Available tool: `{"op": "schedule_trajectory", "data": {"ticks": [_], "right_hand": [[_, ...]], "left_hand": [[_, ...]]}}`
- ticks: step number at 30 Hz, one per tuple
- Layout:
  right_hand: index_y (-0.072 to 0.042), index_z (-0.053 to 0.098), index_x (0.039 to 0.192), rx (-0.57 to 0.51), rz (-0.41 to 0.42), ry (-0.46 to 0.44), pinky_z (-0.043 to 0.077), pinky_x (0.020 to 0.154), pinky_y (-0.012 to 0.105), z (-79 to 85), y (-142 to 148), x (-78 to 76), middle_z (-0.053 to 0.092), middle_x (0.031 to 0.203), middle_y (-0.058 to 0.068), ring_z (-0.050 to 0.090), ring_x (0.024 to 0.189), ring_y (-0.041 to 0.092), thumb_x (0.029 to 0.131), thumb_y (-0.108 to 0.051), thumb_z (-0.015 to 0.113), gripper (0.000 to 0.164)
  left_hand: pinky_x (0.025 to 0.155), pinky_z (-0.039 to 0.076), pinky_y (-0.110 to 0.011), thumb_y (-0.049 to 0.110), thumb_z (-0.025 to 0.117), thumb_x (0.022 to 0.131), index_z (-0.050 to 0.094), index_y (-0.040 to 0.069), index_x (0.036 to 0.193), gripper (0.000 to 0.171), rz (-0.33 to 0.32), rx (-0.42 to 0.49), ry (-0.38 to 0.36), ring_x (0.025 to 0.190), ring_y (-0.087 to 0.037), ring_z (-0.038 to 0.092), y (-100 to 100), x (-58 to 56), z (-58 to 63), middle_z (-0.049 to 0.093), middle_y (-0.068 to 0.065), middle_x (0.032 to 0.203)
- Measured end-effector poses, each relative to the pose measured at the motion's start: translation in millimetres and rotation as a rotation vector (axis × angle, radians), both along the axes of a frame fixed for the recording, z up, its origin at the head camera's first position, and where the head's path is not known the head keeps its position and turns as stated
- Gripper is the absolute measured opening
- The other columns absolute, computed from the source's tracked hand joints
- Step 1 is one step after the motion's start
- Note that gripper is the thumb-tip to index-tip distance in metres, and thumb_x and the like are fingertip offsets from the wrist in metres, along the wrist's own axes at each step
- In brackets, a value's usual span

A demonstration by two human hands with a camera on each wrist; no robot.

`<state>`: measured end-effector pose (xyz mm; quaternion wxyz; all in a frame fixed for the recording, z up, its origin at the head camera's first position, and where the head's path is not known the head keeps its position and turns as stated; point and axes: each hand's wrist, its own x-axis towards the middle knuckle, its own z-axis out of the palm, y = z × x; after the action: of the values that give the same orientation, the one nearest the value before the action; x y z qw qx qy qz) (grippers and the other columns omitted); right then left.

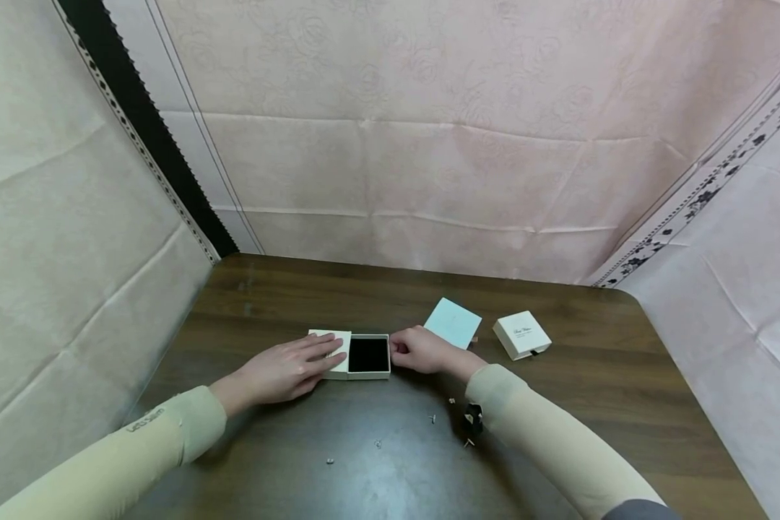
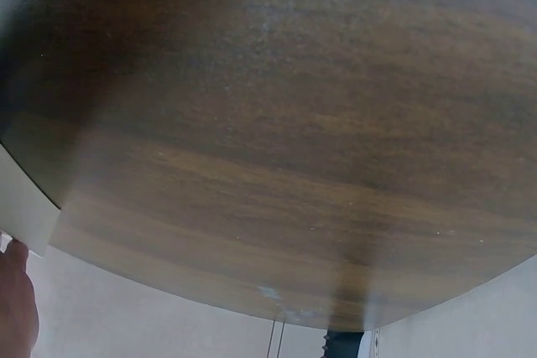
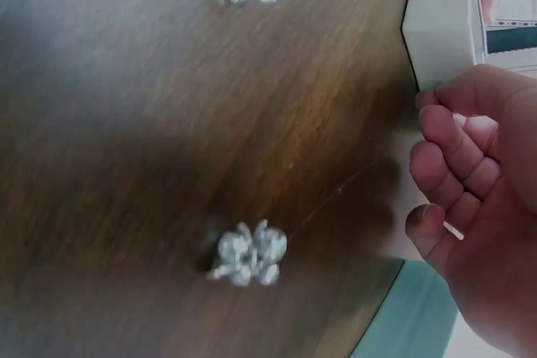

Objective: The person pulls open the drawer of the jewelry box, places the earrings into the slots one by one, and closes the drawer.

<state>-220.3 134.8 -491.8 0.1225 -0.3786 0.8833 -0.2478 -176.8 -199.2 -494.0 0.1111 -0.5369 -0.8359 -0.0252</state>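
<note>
A white drawer-style jewelry box lies on the table, its cover at the left and its drawer pulled out to the right, showing a black insert. My left hand rests on the cover with fingers spread and mostly straight; in the left wrist view only part of that hand shows beside a pale box corner. At the drawer's right end my right hand pinches the edge between thumb and index finger. The right wrist view shows this pinch at the drawer's corner, other fingers loosely curled.
A light-blue square lies behind my right hand, partly covered by it. Farther right stands a closed white box with a dark tab. Several small shiny pieces, such as a flower-like one, are scattered nearer me. A small black object lies by my right sleeve.
</note>
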Motion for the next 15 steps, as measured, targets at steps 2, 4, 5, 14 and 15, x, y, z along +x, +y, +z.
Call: {"op": "schedule_trajectory", "data": {"ticks": [2,4,5,14,15], "right_hand": [[-0.017,0.055,0.077,0.007,-0.011,0.004,0.038,0.057,0.024,-1.3,-1.2,-0.2,0.044,0.064,-0.012,0.042,0.057,0.003,0.1,-0.009,0.062,0.026],[-0.017,0.054,0.076,0.013,-0.024,0.0,0.036,0.057,0.023,-1.8,-3.0,0.2,0.043,0.063,-0.011,0.041,0.056,0.003,0.101,-0.009,0.063,0.028],[-0.017,0.054,0.076,0.016,-0.031,-0.004,0.035,0.057,0.023,-1.6,-3.8,0.8,0.042,0.063,-0.01,0.041,0.056,0.004,0.101,-0.009,0.063,0.028],[-0.018,0.059,0.08,0.086,-0.023,0.028,0.04,0.059,0.024,4.4,-5.1,6.1,0.047,0.065,-0.01,0.046,0.058,0.004,0.103,-0.011,0.065,0.024],[-0.018,0.06,0.082,0.09,-0.017,0.03,0.042,0.06,0.025,5.6,-4.3,6.7,0.048,0.065,-0.01,0.046,0.059,0.004,0.102,-0.011,0.065,0.022]], "left_hand": [[0.116,0.048,-0.05,0.019,0.082,0.095,0.059,0.007,0.153,0.063,0.001,0.004,-0.004,0.147,-0.035,0.052,-0.2,0.2,-1.0,0.055,-0.019,0.158],[0.116,0.048,-0.05,0.018,0.082,0.095,0.059,0.007,0.153,0.063,0.002,0.01,-0.009,0.147,-0.035,0.052,-0.3,0.5,-1.8,0.055,-0.019,0.158],[0.116,0.048,-0.05,0.018,0.082,0.095,0.058,0.006,0.153,0.064,0.002,0.011,-0.01,0.147,-0.035,0.052,-0.2,0.7,-2.0,0.055,-0.019,0.158],[0.115,0.049,-0.051,0.018,0.083,0.093,0.058,0.007,0.153,0.066,-0.003,0.022,0.015,0.146,-0.036,0.052,-0.9,-0.7,-5.9,0.056,-0.019,0.157],[0.115,0.049,-0.051,0.018,0.083,0.093,0.059,0.007,0.153,0.066,-0.005,0.025,0.019,0.146,-0.035,0.052,-0.8,-1.0,-6.3,0.056,-0.018,0.157]]}}
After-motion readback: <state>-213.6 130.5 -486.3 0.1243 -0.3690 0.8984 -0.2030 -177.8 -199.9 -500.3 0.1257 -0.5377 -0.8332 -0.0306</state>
